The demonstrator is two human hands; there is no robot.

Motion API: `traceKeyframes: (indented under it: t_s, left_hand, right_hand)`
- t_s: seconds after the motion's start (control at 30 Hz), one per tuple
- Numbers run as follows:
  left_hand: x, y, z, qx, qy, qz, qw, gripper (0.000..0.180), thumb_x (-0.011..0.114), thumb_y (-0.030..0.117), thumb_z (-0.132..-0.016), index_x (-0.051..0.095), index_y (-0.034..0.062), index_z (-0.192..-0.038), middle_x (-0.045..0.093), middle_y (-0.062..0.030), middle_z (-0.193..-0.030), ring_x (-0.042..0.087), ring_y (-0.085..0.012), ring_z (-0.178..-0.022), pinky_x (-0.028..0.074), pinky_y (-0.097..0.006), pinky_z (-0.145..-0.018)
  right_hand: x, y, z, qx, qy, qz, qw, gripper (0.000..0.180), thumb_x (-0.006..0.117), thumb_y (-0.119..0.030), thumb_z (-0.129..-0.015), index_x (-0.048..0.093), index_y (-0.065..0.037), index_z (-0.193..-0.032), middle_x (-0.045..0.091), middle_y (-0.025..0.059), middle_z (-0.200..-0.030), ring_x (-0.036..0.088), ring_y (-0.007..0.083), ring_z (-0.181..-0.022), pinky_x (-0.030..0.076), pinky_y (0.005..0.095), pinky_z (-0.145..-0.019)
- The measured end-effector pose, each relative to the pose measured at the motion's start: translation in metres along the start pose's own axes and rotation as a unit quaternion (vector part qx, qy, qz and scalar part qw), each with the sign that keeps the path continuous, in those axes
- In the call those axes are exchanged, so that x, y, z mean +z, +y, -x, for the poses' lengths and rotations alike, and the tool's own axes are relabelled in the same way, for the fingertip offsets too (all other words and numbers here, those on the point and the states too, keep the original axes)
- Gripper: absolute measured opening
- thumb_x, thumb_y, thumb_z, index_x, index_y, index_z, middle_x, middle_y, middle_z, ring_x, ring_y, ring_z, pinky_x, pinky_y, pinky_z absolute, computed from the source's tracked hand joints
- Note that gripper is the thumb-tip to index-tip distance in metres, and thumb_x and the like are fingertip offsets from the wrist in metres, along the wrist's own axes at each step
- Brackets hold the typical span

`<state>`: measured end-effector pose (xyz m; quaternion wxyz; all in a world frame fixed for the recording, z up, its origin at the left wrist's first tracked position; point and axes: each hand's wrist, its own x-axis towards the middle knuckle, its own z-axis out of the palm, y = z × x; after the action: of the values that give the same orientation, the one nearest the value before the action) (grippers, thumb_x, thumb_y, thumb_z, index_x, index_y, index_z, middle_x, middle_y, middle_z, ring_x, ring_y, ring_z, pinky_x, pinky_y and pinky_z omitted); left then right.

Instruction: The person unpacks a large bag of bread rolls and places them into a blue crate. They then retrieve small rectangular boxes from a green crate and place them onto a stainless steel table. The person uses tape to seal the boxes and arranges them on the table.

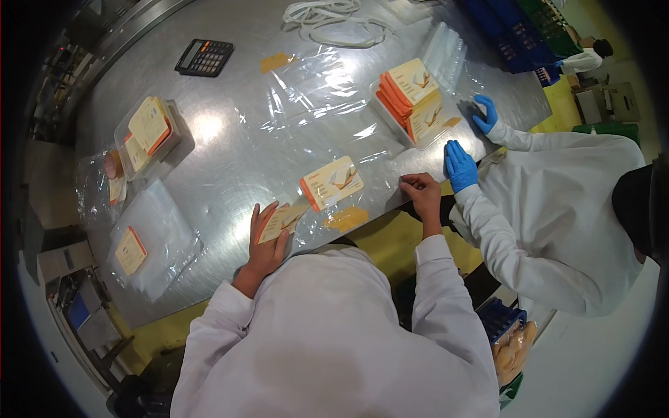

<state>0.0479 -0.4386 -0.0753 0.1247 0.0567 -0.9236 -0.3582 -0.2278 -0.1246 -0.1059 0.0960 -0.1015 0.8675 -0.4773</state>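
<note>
My left hand [268,240] is closed on a cream and orange printed card [282,221] near the table's front edge, with fingers along its side. Just beyond it lies a second such card stack [332,182], on or under clear plastic film; I cannot tell which. A tan patch [346,219] shows on the film between my hands. My right hand [421,191] is at the table edge with thumb and fingertips pinched together. Clear film reaches close to those fingertips, but what they hold, if anything, is too hard to see.
A co-worker's blue-gloved hands [461,166] rest at the right, beside a clear tub [390,115] packed with cards. Another card tub [174,143] stands left, near a tape roll [113,165] and plastic bags [164,233]. A calculator [203,57] and white straps [338,21] lie farther back.
</note>
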Motion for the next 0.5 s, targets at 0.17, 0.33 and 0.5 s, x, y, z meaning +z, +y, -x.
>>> traceKeyframes:
  t_s: [0.17,0.33,0.5]
  left_hand:
    - [0.004,-0.005,0.006,0.012,0.009,-0.008,1.0,0.036,0.053,0.01,-0.094,0.061,-0.0005,-0.128,0.058,-0.016,-0.134,0.044,-0.0321,-0.136,0.019,-0.055,-0.12]
    - [0.002,-0.007,0.009,0.019,0.0,-0.012,1.0,0.036,0.055,0.011,-0.093,0.061,-0.0009,-0.127,0.058,-0.018,-0.133,0.044,-0.0324,-0.135,0.018,-0.055,-0.121]
    - [-0.005,0.004,0.003,0.013,0.002,0.032,0.999,0.037,0.053,0.01,-0.093,0.06,-0.0013,-0.127,0.056,-0.0165,-0.138,0.044,-0.0323,-0.136,0.019,-0.055,-0.12]
  right_hand:
    - [-0.002,0.008,-0.002,-0.004,-0.004,-0.007,1.0,0.019,0.082,-0.003,-0.074,0.076,-0.002,-0.092,0.069,-0.0005,-0.078,0.055,0.0053,-0.066,0.045,0.0217,-0.063]
    - [-0.003,0.002,-0.003,-0.008,-0.018,-0.001,1.0,0.017,0.082,-0.003,-0.074,0.077,-0.003,-0.09,0.067,0.0002,-0.082,0.055,0.0062,-0.07,0.045,0.0226,-0.066]
    - [-0.006,0.002,0.0,-0.01,-0.013,-0.007,1.0,0.017,0.082,-0.009,-0.073,0.079,-0.005,-0.089,0.067,0.004,-0.082,0.057,0.0118,-0.069,0.046,0.0266,-0.067]
